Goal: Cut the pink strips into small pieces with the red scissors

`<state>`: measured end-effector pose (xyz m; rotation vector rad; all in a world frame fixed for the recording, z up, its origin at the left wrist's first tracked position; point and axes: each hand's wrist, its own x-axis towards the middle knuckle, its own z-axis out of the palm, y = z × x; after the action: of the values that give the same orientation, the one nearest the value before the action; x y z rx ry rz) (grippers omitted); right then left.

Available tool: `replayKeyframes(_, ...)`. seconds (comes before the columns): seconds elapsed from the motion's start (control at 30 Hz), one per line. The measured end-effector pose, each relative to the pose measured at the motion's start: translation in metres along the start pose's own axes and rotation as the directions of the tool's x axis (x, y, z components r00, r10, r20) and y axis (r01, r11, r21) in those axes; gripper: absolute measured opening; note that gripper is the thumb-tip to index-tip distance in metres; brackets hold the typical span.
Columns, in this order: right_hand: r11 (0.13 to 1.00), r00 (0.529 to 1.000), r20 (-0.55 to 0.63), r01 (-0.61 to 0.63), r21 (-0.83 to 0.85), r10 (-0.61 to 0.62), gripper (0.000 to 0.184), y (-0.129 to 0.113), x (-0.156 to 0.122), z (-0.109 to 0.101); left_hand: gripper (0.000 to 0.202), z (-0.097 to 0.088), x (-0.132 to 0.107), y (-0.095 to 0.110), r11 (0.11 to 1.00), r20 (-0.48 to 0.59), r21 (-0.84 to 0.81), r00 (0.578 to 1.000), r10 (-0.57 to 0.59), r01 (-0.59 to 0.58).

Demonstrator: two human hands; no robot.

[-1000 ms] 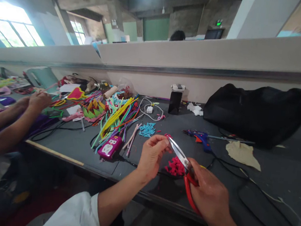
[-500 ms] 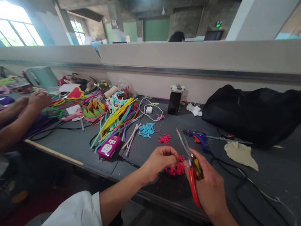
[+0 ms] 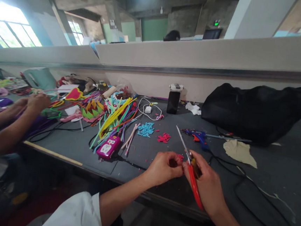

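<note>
My right hand (image 3: 205,181) is closed round the red-handled scissors (image 3: 194,187), whose blades point up and away over the dark table. Close against it, my left hand (image 3: 164,167) has thumb and fingertips pinched together; whatever lies between them is too small to make out. Red cut pieces (image 3: 180,157) show partly behind my left fingers. Beyond my hands lie a small heap of red pieces (image 3: 164,137) and a heap of blue pieces (image 3: 146,129). Pink fuzzy stems (image 3: 130,139) rest left of the blue heap.
A purple power socket (image 3: 108,147) and a bundle of coloured stems (image 3: 115,118) lie to the left. A blue glue gun (image 3: 201,139), its cord, a beige cloth scrap (image 3: 240,152) and a black bag (image 3: 250,113) are on the right. A co-worker's hands (image 3: 36,103) work far left.
My left hand has lowered slightly and moved right, its fingertips now closer to my right hand. The scissors stay in my right hand, their blades now looking closer together.
</note>
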<state>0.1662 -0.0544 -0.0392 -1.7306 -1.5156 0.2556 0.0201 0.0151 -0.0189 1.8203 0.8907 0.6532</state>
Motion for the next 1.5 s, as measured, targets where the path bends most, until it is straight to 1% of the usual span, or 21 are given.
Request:
replayKeyframes(0.1, 0.999, 0.999, -0.014, -0.04, 0.034, 0.041, 0.04, 0.001, 0.001, -0.002, 0.004, 0.001, -0.001, -0.002, 0.966, -0.049, 0.188, 0.981, 0.189, -0.177)
replayKeyframes(0.17, 0.994, 0.997, 0.001, -0.074, 0.085, 0.074, 0.041, 0.0, 0.003, -0.005, 0.004, 0.002, -0.002, -0.004, 0.876, -0.038, 0.353, 0.931, 0.364, -0.328)
replayKeyframes(0.23, 0.983, 0.994, 0.034, -0.108, 0.147, 0.104, 0.042, -0.003, 0.005, -0.008, 0.005, 0.003, -0.004, -0.006, 0.756, -0.002, 0.493, 0.868, 0.496, -0.431)
replayKeyframes(0.3, 0.969, 0.989, 0.062, -0.143, 0.201, 0.133, 0.043, -0.008, 0.006, -0.012, 0.006, 0.004, -0.005, -0.006, 0.661, 0.025, 0.579, 0.821, 0.571, -0.477)
replayKeyframes(0.33, 0.962, 0.986, 0.07, -0.16, 0.222, 0.148, 0.044, -0.01, 0.007, -0.013, 0.006, 0.005, -0.006, -0.006, 0.646, 0.025, 0.591, 0.811, 0.584, -0.483)
replayKeyframes(0.37, 0.955, 0.984, 0.077, -0.176, 0.238, 0.162, 0.044, -0.012, 0.007, -0.014, 0.006, 0.005, -0.006, -0.005, 0.665, 0.008, 0.574, 0.815, 0.579, -0.478)
replayKeyframes(0.4, 0.95, 0.982, 0.078, -0.188, 0.249, 0.174, 0.045, -0.013, 0.007, -0.014, 0.006, 0.005, -0.005, -0.003, 0.721, -0.029, 0.521, 0.835, 0.55, -0.457)
replayKeyframes(0.43, 0.948, 0.981, 0.071, -0.192, 0.255, 0.18, 0.045, -0.015, 0.007, -0.014, 0.006, 0.005, -0.005, -0.001, 0.809, -0.086, 0.421, 0.869, 0.487, -0.411)
replayKeyframes(0.47, 0.951, 0.983, 0.057, -0.183, 0.251, 0.174, 0.045, -0.015, 0.006, -0.014, 0.006, 0.003, -0.004, 0.001, 0.902, -0.147, 0.266, 0.911, 0.386, -0.339)
replayKeyframes(0.5, 0.96, 0.987, 0.029, -0.16, 0.232, 0.158, 0.044, -0.015, 0.005, -0.013, 0.006, 0.001, -0.002, 0.003, 0.966, -0.195, 0.063, 0.946, 0.258, -0.25)
replayKeyframes(0.53, 0.973, 0.991, -0.009, -0.126, 0.194, 0.13, 0.043, -0.014, 0.003, -0.012, 0.005, -0.001, -0.001, 0.005, 0.974, -0.22, -0.161, 0.968, 0.122, -0.159)
replayKeyframes(0.57, 0.986, 0.994, -0.042, -0.09, 0.14, 0.097, 0.042, -0.013, 0.001, -0.01, 0.005, -0.005, 0.001, 0.006, 0.924, -0.217, -0.372, 0.976, 0.009, -0.092)
replayKeyframes(0.6, 0.996, 0.996, -0.072, -0.056, 0.074, 0.061, 0.041, -0.012, -0.001, -0.008, 0.004, -0.008, 0.003, 0.008, 0.84, -0.209, -0.539, 0.976, -0.063, -0.061)
replayKeyframes(0.63, 1.0, 0.996, -0.086, -0.027, 0.005, 0.028, 0.04, -0.011, -0.003, -0.006, 0.003, -0.011, 0.005, 0.009, 0.75, -0.204, -0.659, 0.974, -0.103, -0.059)
replayKeyframes(0.7, 0.995, 0.997, -0.073, 0.017, -0.1, -0.025, 0.037, -0.008, -0.008, -0.001, 0.005, -0.017, 0.007, 0.009, 0.604, -0.213, -0.792, 0.968, -0.133, -0.091)
replayKeyframes(0.77, 0.985, 0.996, -0.043, 0.075, -0.153, -0.082, 0.036, -0.006, -0.013, 0.002, 0.008, -0.019, 0.008, 0.009, 0.517, -0.221, -0.848, 0.966, -0.136, -0.121)
replayKeyframes(0.87, 0.973, 0.99, -0.005, 0.139, -0.187, -0.143, 0.037, -0.003, -0.017, 0.006, 0.01, -0.019, 0.007, 0.009, 0.465, -0.228, -0.873, 0.967, -0.119, -0.148)
replayKeyframes(1.03, 0.962, 0.984, 0.025, 0.177, -0.207, -0.175, 0.039, 0.002, -0.019, 0.008, 0.011, -0.018, 0.007, 0.009, 0.469, -0.239, -0.869, 0.964, -0.121, -0.156)
replayKeyframes(1.2, 0.959, 0.986, 0.028, 0.164, -0.229, -0.162, 0.043, 0.003, -0.02, 0.007, 0.012, -0.018, 0.006, 0.009, 0.481, -0.252, -0.861, 0.961, -0.114, -0.168)
replayKeyframes(1.37, 0.961, 0.981, 0.019, 0.191, -0.2, -0.191, 0.04, 0.0, -0.019, 0.006, 0.012, -0.017, 0.006, 0.008, 0.493, -0.262, -0.853, 0.958, -0.119, -0.172)
replayKeyframes(1.5, 0.966, 0.982, 0.014, 0.188, -0.177, -0.188, 0.039, 0.0, -0.019, 0.006, 0.014, -0.018, 0.006, 0.01, 0.528, -0.283, -0.832, 0.949, -0.138, -0.171)
